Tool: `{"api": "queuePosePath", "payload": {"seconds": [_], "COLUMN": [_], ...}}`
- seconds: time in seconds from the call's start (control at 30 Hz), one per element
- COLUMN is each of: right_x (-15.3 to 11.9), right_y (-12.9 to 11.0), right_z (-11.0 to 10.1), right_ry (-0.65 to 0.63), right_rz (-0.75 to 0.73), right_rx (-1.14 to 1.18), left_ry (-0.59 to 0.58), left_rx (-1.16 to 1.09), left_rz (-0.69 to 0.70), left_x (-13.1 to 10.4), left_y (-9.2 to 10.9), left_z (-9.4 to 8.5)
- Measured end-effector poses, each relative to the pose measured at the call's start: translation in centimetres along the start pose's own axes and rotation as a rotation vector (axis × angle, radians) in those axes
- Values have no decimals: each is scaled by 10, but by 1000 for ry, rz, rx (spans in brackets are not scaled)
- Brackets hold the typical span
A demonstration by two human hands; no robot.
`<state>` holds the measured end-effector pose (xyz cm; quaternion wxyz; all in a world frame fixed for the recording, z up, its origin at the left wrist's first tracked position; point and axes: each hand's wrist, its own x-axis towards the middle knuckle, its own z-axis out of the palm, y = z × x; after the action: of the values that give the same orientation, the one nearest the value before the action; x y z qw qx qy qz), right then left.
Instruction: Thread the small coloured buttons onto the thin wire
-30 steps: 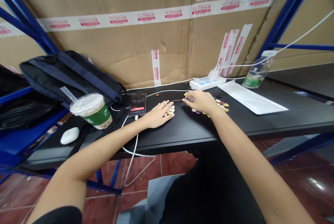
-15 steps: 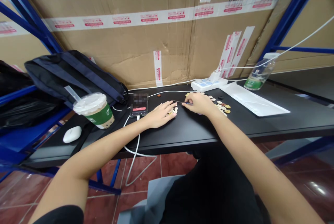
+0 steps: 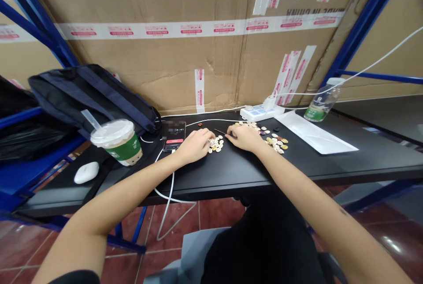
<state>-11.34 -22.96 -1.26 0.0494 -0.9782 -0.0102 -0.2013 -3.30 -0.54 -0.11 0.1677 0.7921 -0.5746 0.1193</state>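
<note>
Head view shows that the left hand [image 3: 196, 143], which was laid flatter over the light pieces [image 3: 216, 144] a moment earlier, is now drawn up and bent at their left side. By this, more of these pieces are uncovered and can be seen between the two hands on the table [image 3: 211, 176]. The fingers of the left hand are curled and kept close together at the edge of the pieces; it cannot be told whether one is pinched. By the right hand [image 3: 246, 137], a thin tool [image 3: 220, 131] is held in narrowly closed fingers, with its end pointed to the left, near the light pieces. Behind and to the right of this hand, the mixed pieces [image 3: 277, 143] are spread, partly hidden by it. One brown piece [image 3: 200, 124] is seen apart, near the phone [image 3: 175, 132]. The white sheet [image 3: 317, 132] is placed farther right.
</note>
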Motion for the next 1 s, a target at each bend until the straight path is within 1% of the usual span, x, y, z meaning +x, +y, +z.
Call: {"api": "queuePosePath", "payload": {"seconds": [0.13,0.27,0.33,0.47,0.57,0.63,0.8,0.9,1.0], "right_x": [6,21,32,49,49,44,37,37,37], "right_y": [0,-6,-10,-18,-17,-12,1,3,2], "right_z": [-3,-15,-20,-23,-17,-13,-11,-11,-10], "right_ry": [0,30,-9,-164,-176,-174,-197,-228,-226], "right_rz": [-9,-33,-49,-70,-68,-69,-78,-91,-101], "right_rx": [-39,-15,20,154,181,182,262,273,251], "left_ry": [16,22,21,-3,-32,-37,-24,-10,9], "left_rx": [16,-15,-43,5,40,19,-88,-120,-161], "left_rz": [-19,-24,-29,-67,-49,-18,-10,-1,1], "left_x": [2,3,2,0,-1,-1,1,2,3], "left_y": [-7,-11,-10,-7,-6,-7,-13,-14,-16], "left_z": [-1,0,-1,-2,-2,0,8,10,10]}}
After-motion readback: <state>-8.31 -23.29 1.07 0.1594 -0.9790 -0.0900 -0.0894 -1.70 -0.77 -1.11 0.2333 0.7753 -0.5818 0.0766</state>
